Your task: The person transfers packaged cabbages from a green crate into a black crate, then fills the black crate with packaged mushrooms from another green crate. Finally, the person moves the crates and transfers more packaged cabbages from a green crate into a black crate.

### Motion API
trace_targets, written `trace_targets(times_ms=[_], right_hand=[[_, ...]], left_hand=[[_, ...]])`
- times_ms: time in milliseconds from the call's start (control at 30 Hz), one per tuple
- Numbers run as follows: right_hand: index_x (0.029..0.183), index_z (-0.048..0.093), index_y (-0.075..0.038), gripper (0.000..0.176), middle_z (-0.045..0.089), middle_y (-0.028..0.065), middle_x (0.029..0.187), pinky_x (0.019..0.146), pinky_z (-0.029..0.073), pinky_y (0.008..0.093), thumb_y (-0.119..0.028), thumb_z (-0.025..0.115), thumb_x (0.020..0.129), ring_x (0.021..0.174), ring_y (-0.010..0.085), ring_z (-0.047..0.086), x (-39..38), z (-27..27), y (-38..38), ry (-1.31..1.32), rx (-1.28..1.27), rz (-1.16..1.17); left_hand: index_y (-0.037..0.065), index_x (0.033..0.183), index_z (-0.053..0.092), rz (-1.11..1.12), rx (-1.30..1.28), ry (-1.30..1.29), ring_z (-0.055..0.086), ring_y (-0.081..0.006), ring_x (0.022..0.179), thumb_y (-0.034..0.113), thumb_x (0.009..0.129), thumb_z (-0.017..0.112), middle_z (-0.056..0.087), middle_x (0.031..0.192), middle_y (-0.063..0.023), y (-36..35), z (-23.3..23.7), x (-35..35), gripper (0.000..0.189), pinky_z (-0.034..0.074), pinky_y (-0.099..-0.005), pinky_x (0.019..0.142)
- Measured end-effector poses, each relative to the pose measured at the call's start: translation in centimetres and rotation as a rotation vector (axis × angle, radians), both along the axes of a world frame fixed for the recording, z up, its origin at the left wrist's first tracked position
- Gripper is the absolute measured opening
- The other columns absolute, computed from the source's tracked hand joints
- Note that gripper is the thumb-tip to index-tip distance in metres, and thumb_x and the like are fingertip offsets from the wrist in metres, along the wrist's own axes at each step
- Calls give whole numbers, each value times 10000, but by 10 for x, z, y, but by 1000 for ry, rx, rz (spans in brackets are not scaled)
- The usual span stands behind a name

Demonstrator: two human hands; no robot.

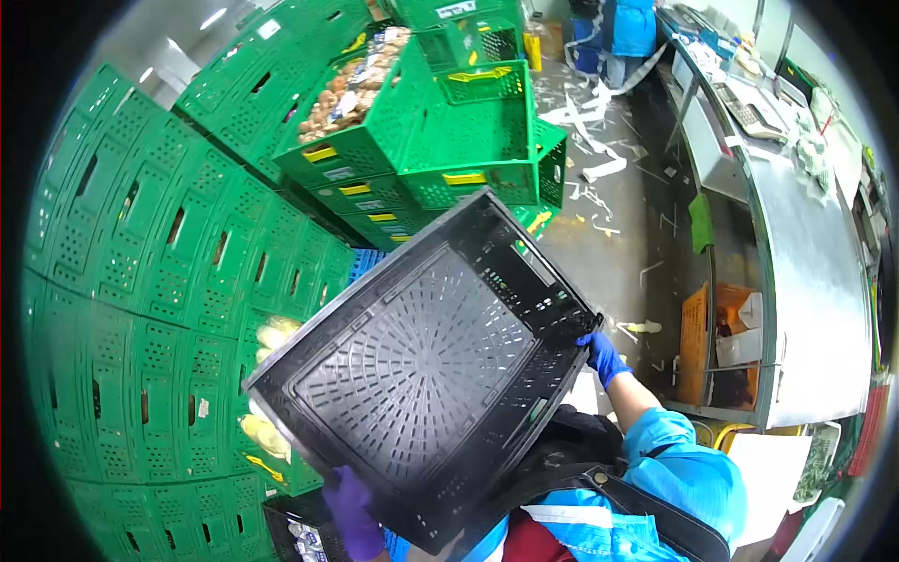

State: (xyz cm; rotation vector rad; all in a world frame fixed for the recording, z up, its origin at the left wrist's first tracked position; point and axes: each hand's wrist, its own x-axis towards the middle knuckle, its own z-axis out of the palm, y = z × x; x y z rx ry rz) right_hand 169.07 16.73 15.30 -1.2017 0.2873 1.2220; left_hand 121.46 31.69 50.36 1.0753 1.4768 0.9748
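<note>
A black plastic crate (421, 361) with a slotted bottom is held up tilted in front of my body, its inside bare. My right hand (604, 357), in a blue glove, grips its right corner at the rim. Gloved in purple-blue, my left hand (354, 513) holds the lower left side; its fingers are partly hidden behind the crate wall. Behind the crate's left edge, pale yellow-white vegetables (267, 433) show in a green crate (298, 476). Below my left hand stands another black crate (281, 525) with packaged goods in it.
Stacked green crates (140, 234) form a wall on the left. Ahead, a green crate of brown produce (351, 98) sits beside an open green crate (482, 131). A metal table (815, 281) runs along the right. Scraps (604, 169) litter the floor; a person in blue (629, 33) stands far back.
</note>
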Motion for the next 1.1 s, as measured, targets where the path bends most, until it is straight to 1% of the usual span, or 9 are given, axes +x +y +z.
trace_targets(times_ms=[200,233,300,333,433,600,733,1000,1100], right_hand=[[937,567,11,306,620,151,822,682,514,403,-187,525,706,716,303,599,22,-37,-50,148,116,-491],[1112,508,6,505,576,185,1031,796,467,444,-266,576,692,895,313,568,22,24,-55,79,-75,-377],[1332,300,-28,807,414,189,1271,927,347,482,-352,624,667,1133,294,433,37,-6,-66,-42,-446,-320],[1414,77,-80,1014,241,166,1395,1006,222,480,-372,665,641,1272,270,262,43,-9,-80,-129,-241,-335],[1414,103,-97,882,260,164,1402,1005,239,459,-265,631,728,1262,258,302,73,26,-108,-276,-102,-531],[1408,135,-92,738,299,141,1390,1005,268,446,-196,558,812,1237,254,338,93,-3,-187,-492,-222,-426],[1426,73,-170,777,237,133,1425,1004,254,495,-297,556,831,1267,302,308,87,-43,-228,-295,-247,-378],[1412,102,-116,837,230,181,1416,894,405,490,-586,466,822,1181,380,408,130,14,-191,191,244,-640],[1213,428,16,551,474,216,1226,896,439,450,-413,490,873,1076,317,514,173,29,-151,19,420,-818]], left_hand=[[84,770,482,-186,-32,157,412,-69,386,63,767,631,467,574,16,-15,-1,161,150,325,-229,339],[90,756,475,-253,-69,171,409,-59,397,72,764,637,457,569,23,-19,-10,192,164,325,-220,351],[50,748,514,-448,-79,121,461,-94,453,110,747,665,505,582,-12,-23,-35,250,163,378,-257,419],[66,739,485,-567,123,205,412,-45,449,50,755,646,492,657,9,-28,-72,271,162,320,-213,381],[-14,744,556,-792,499,209,418,-80,481,98,748,694,520,565,0,-47,-161,332,177,378,-258,461],[-28,798,599,-858,667,385,596,-348,567,228,731,715,613,670,-181,-82,-365,344,289,464,-375,517],[24,797,608,-1079,569,616,601,-346,589,313,739,686,607,672,-182,-124,-475,362,305,485,-412,542],[52,780,573,-1171,656,402,566,-346,581,203,693,670,574,638,-140,-165,-430,443,199,452,-426,522],[73,774,565,-1270,709,274,583,-320,598,153,712,646,577,640,-116,-159,-408,479,130,459,-403,530]])
